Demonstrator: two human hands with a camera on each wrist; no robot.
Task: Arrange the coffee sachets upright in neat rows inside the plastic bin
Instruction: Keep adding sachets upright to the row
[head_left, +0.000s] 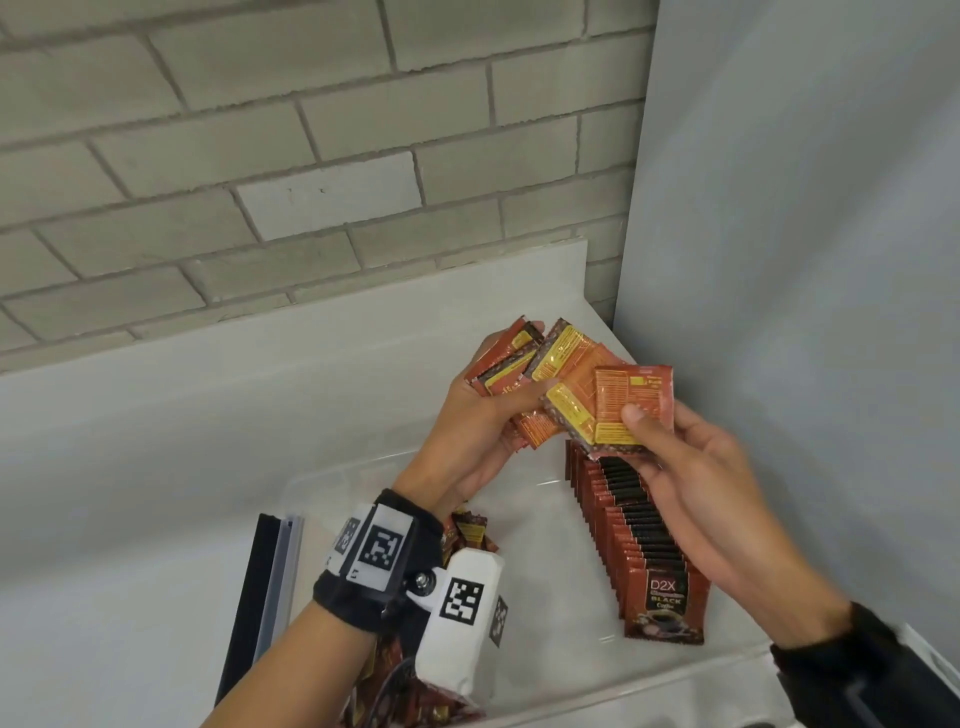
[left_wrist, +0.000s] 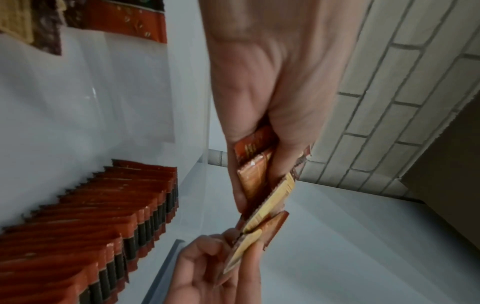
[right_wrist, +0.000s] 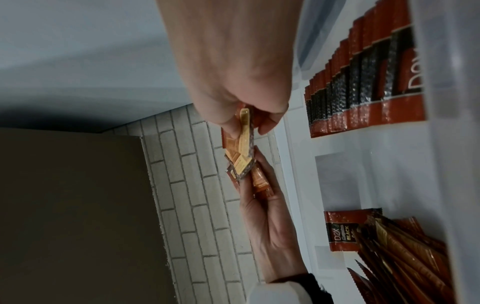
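My left hand (head_left: 483, 415) grips a fanned bunch of red and yellow coffee sachets (head_left: 540, 364) above the clear plastic bin (head_left: 332, 475). My right hand (head_left: 675, 467) pinches the nearest sachet (head_left: 631, 402) of the bunch between thumb and fingers. Below them a row of upright sachets (head_left: 636, 535) leans along the bin's right side. A loose pile of sachets (head_left: 467, 530) lies in the bin under my left wrist. The left wrist view shows the held sachets (left_wrist: 262, 185) edge-on and the upright row (left_wrist: 103, 205). In the right wrist view the pinched sachet (right_wrist: 244, 131) appears, with the row (right_wrist: 363, 92) and loose pile (right_wrist: 389, 246).
The bin sits on a white counter (head_left: 156, 467) against a grey brick wall (head_left: 311, 156); a pale panel (head_left: 805, 260) closes the right side. A black and clear lid (head_left: 265, 582) stands by the bin's left wall.
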